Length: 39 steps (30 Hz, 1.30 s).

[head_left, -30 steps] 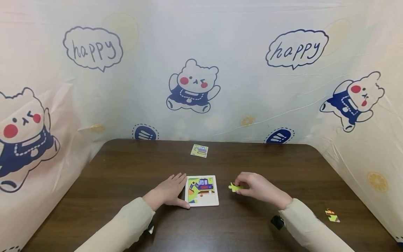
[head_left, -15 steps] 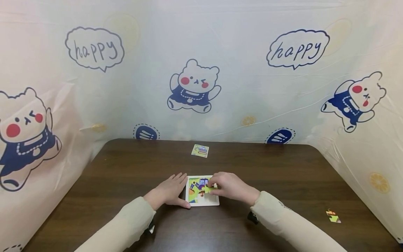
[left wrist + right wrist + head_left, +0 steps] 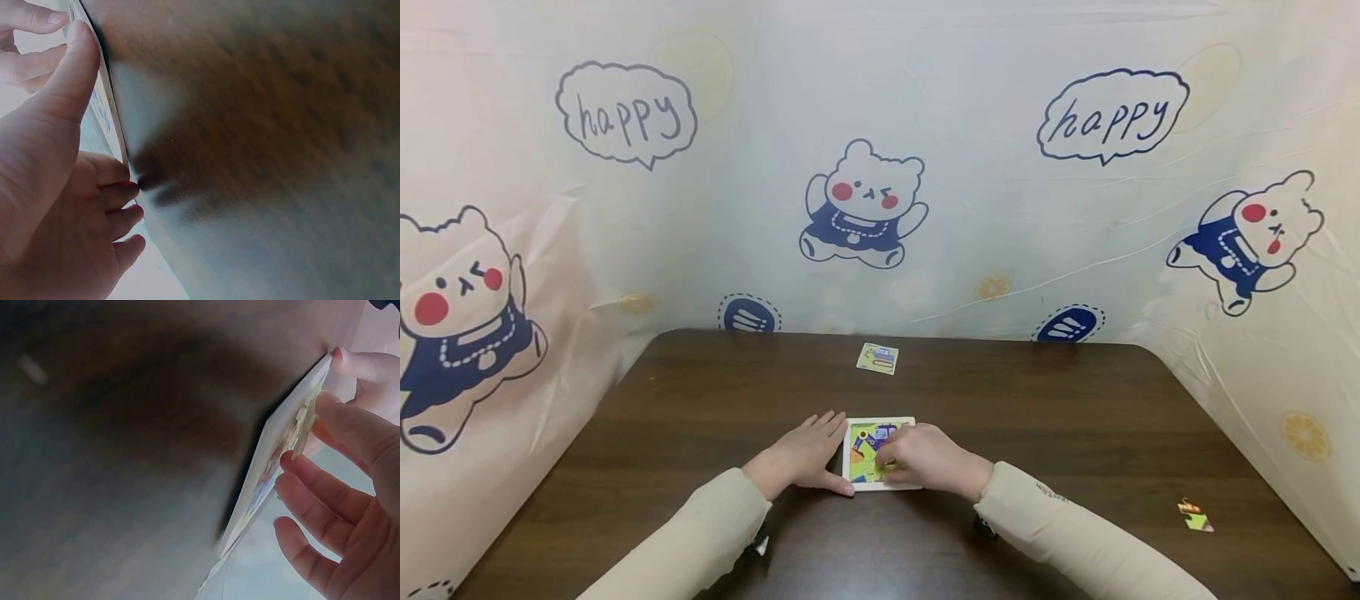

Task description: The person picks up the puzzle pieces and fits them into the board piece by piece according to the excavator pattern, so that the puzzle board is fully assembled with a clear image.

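Head view: white-framed puzzle board at the near middle of the brown table. Left hand flat, fingers straight, against the board's left edge. Right hand on the board, fingers bent over a yellow-green puzzle piece.

Left wrist view: thumb along the board's edge.

Right wrist view: the piece pinched, touching the board.

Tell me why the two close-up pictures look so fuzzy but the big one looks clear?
Head view: evenly lit and sharp, the puzzle board and both hands are easy to see. Left wrist view: the camera sits too close, so the table is a brown blur with pale glare. Right wrist view: the table is dark and smeared, and the board's edge is soft.
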Each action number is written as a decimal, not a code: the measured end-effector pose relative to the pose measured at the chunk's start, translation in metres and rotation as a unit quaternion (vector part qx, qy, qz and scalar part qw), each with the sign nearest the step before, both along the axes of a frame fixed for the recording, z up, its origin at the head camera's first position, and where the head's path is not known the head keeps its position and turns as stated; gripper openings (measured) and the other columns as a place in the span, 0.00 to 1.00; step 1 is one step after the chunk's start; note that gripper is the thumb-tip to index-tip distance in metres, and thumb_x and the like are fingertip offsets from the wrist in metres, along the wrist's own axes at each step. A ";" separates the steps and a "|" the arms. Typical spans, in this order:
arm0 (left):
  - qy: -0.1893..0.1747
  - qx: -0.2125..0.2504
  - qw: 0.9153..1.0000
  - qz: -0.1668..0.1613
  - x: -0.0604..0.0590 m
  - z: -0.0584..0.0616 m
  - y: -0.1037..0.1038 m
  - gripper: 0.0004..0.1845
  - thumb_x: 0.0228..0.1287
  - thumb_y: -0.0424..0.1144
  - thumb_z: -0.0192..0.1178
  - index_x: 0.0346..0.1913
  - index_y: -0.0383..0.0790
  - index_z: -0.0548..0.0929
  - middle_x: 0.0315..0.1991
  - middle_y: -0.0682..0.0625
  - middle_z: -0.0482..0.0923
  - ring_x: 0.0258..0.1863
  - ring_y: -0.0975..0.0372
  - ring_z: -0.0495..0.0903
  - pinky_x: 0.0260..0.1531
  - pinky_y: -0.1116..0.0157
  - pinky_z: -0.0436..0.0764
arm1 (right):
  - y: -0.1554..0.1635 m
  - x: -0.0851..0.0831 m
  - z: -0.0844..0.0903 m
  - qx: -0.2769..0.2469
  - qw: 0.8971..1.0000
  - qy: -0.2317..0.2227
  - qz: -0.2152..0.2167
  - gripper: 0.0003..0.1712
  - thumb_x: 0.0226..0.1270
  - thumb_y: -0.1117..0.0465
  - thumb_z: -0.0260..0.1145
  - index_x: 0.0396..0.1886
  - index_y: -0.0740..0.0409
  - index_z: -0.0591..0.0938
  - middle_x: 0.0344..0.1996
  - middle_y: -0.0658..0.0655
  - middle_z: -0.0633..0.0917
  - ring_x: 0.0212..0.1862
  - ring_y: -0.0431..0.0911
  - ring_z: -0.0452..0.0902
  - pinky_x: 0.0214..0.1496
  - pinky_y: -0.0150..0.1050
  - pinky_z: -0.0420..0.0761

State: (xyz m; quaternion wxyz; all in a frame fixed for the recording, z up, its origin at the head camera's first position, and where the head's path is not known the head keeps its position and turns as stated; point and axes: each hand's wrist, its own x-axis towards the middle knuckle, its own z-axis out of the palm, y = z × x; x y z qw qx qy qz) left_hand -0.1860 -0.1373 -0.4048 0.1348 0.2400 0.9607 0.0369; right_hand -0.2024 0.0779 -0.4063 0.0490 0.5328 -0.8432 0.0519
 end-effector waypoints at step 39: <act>0.013 0.003 1.000 -0.010 -0.001 -0.004 -0.001 0.56 0.45 0.70 0.59 0.66 0.27 0.60 0.68 0.38 0.54 0.67 0.48 0.52 0.64 0.53 0.53 | 0.062 -0.007 0.008 -0.044 0.983 -0.126 -0.124 0.18 0.58 0.55 0.68 0.48 0.54 0.83 0.40 0.49 0.81 0.40 0.41 0.75 0.42 0.37 0.77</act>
